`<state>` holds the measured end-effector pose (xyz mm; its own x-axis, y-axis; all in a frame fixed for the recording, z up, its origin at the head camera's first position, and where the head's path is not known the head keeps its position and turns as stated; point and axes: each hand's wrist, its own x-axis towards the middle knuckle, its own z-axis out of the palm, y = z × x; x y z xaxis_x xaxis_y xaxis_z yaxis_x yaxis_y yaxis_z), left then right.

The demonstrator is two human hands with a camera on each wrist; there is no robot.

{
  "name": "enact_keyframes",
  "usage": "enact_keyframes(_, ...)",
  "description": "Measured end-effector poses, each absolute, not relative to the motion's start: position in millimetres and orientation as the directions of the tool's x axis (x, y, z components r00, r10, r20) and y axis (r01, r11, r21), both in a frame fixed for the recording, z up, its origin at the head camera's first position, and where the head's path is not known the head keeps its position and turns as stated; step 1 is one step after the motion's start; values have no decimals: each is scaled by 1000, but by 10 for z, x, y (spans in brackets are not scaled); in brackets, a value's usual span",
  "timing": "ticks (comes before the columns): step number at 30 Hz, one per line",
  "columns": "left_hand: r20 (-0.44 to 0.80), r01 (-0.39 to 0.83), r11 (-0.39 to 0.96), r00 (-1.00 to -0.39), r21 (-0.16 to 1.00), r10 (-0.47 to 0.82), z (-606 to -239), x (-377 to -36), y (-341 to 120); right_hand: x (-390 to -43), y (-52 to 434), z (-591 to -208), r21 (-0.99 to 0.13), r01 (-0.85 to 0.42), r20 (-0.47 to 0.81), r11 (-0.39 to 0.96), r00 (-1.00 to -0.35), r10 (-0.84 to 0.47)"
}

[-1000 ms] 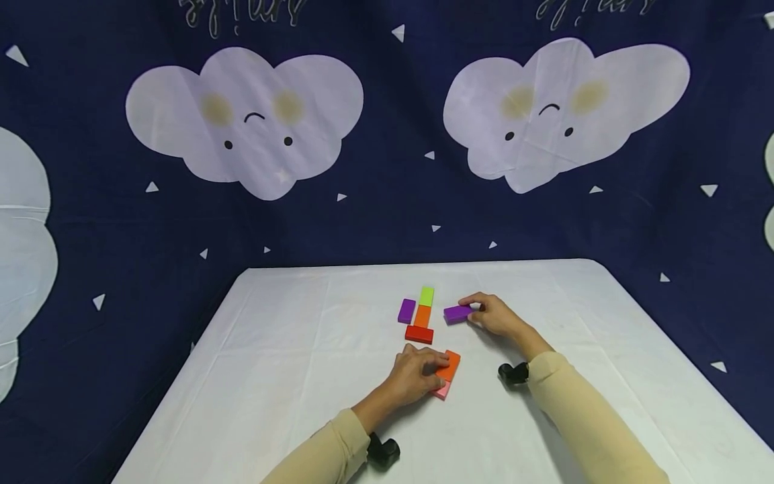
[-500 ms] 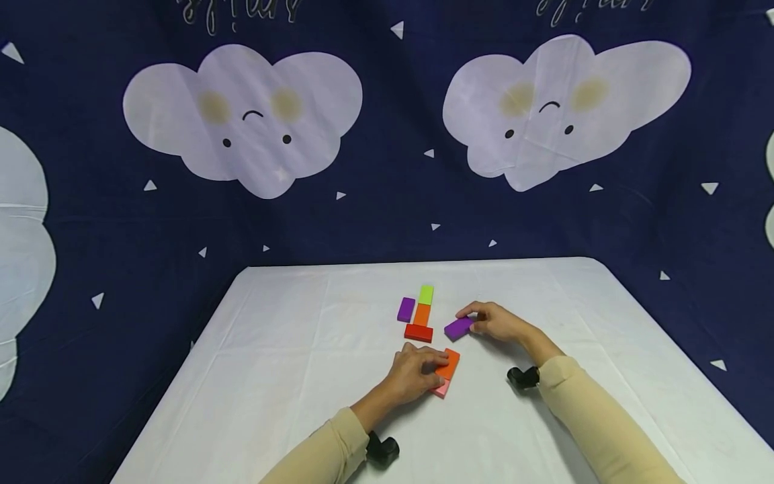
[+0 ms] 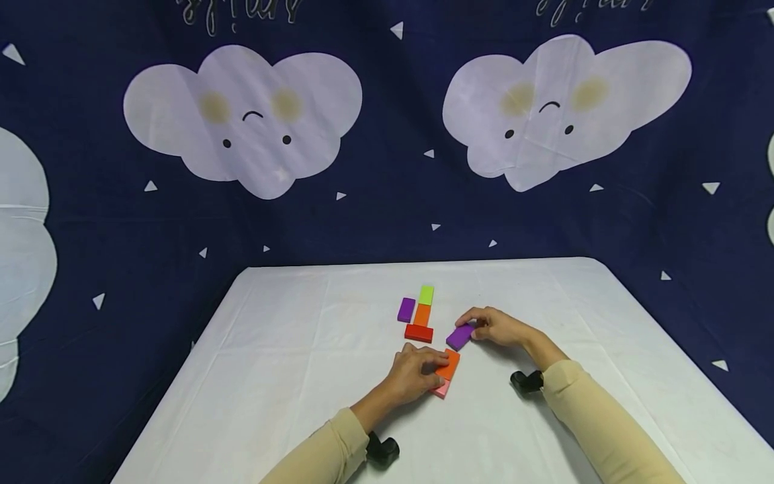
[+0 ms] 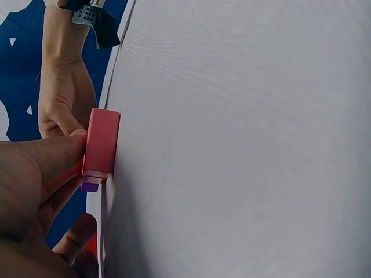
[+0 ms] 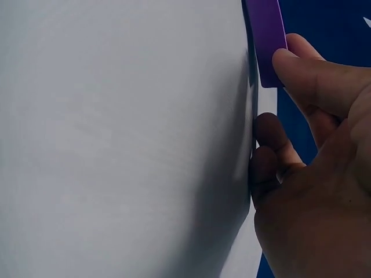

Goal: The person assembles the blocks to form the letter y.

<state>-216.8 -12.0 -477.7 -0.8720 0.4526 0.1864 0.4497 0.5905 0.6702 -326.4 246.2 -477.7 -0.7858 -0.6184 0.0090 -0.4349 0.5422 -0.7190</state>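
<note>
My left hand (image 3: 411,373) rests its curled fingers and thumb on an orange block (image 3: 450,363) and a pink block (image 3: 442,390), which lie end to end. In the left wrist view the thumb touches the pink block (image 4: 103,142) near its edge. To the right, my right hand (image 3: 498,327) pinches a purple block (image 3: 461,336) between thumb and fingers, just beyond the orange block's far end. The right wrist view shows the thumb against the side of this purple block (image 5: 268,43). Whether the purple block touches the table is hard to tell.
Behind the left hand, a red block (image 3: 418,333) lies crosswise below another orange block (image 3: 422,314) and a lime green block (image 3: 426,294). A second purple block (image 3: 406,310) lies left of them. All sit on a white-covered table (image 3: 302,376) before a navy cloth (image 3: 399,215).
My right hand has brought the purple block nearer to me and turned it from crosswise to slanted, close to the orange block's far end. The left hand has stayed in place.
</note>
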Motion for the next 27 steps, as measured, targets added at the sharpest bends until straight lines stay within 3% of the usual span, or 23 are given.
enact_keyframes(13, 221, 504, 622, -851, 600, 477, -4784, -2162, -118, -3203, 2446, -4790, -700, -425, 16, 574, -812, -583)
enact_keyframes(19, 229, 526, 595, -833, 608, 503, -4791, -2170, -130, -3197, 2467, -4812, -719, -460, 110, 522, -816, -567)
enact_keyframes(27, 231, 540, 590, -823, 600, 519, -4809, -2189, -138, -3140, 2441, -4809, -674, -408, 166, 616, -896, -411)
